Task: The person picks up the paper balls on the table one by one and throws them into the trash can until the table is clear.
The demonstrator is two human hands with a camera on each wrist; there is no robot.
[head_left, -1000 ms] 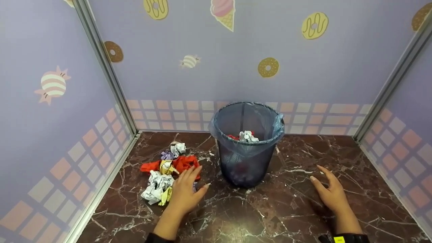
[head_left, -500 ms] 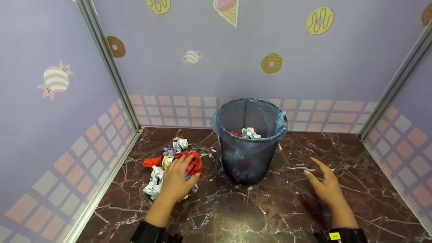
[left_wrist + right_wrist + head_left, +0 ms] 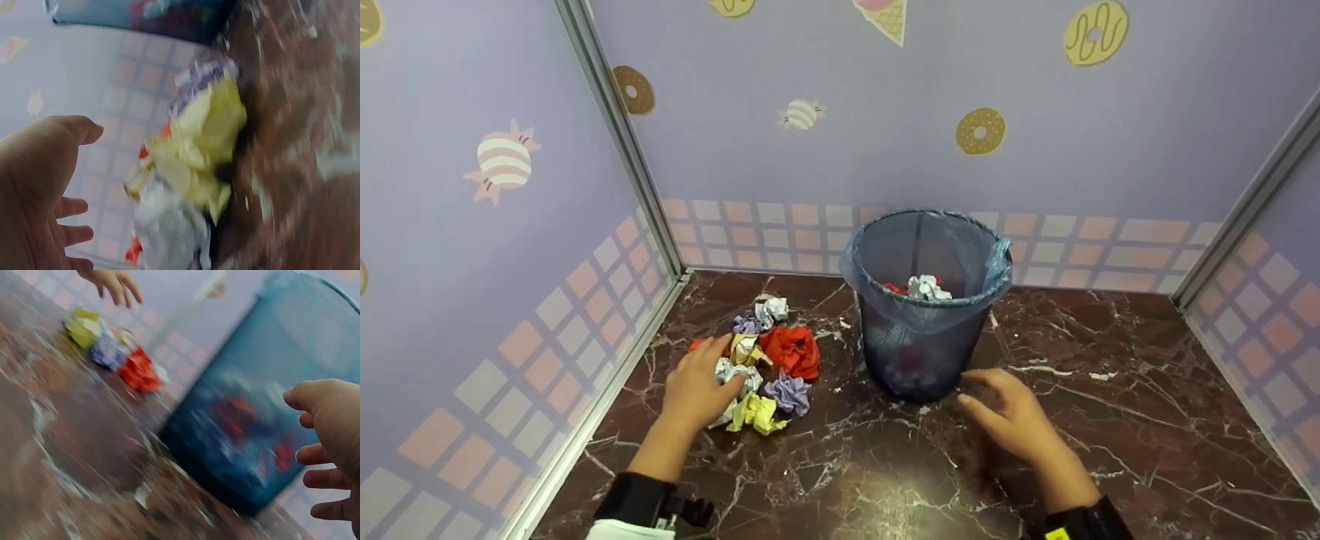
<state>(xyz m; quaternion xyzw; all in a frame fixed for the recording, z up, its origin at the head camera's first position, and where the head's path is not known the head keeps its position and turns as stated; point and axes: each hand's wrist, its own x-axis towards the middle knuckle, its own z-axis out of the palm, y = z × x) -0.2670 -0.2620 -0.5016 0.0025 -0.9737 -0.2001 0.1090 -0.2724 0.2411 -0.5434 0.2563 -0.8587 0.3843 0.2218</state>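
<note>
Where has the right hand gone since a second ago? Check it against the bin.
Yes. The right hand has moved left, toward the bin; it is now just below the bin's base, open.

Lilac walls (image 3: 840,150) printed with doughnuts and sweets, chequered lower band, metal corner posts (image 3: 622,142), dark marble floor (image 3: 1110,420).

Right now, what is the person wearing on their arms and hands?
Both hands are bare. The left hand has a black wrist band with a white edge below it. The right hand has a black wrist band bearing a small yellow tag.
</note>
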